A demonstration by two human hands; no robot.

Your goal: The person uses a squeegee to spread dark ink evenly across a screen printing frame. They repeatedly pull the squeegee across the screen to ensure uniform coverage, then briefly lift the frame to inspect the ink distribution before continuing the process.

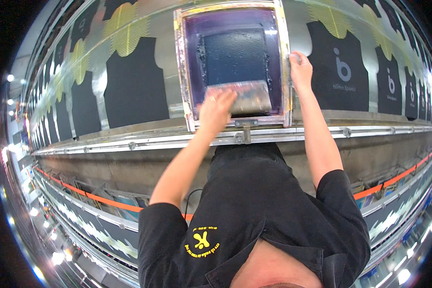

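A screen-printing frame (285,91) lies flat on the long table in front of me. Its mesh carries a purple border and a dark, wet-looking ink area (235,55) in the middle. My left hand (217,109) is closed on a squeegee (254,99), a wide, ink-smeared blade resting across the near end of the mesh. The squeegee looks slightly blurred. At the frame's right side, my right hand (301,71) is closed with its fingers curled against the outer edge; the fingertips are partly hidden.
Right of the frame lies a black garment panel (338,72) with a grey printed logo. On the left is a plain black panel (137,84). Several more panels and yellow striped patches (128,31) line the table. A metal rail (173,140) runs along its near edge.
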